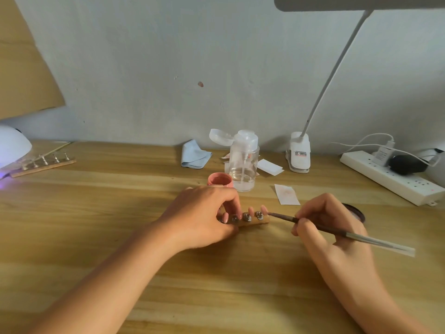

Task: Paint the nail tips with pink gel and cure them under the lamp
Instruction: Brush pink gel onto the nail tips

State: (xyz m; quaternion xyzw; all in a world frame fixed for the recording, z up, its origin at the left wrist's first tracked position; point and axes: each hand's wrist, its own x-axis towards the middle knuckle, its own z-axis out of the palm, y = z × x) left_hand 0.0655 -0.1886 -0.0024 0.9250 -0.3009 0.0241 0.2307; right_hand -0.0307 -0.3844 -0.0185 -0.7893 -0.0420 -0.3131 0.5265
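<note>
Steadying the wooden holder strip (252, 222) at its left end, the left hand (204, 213) is shown with its fingers curled round the strip. Whether the strip rests on the worktop (216, 285) or is raised slightly cannot be told. A row of nail tips (251, 210), already pink, is carried on small metal stands along the strip. The brush (356, 237) is pinched in the fingers of the right hand (330, 227) like a pen, and its bristles are laid against the rightmost nail tip (264, 209). The step in hand is judged to be the coating of this last tip. For a good result, the strip should be held firmly, the right hand braced on the worktop, and the gel drawn in thin, even strokes without flooding the edges or touching the neighbouring tip. The open pink gel pot (219, 180) is placed just behind the left hand, beside a clear pump bottle (244, 165), within reach for reloading. The curing lamp (12, 145) is seen at the far left, well apart, with a second strip (43, 165) at its mouth. The wet tips should not be smudged when they are carried there.
</note>
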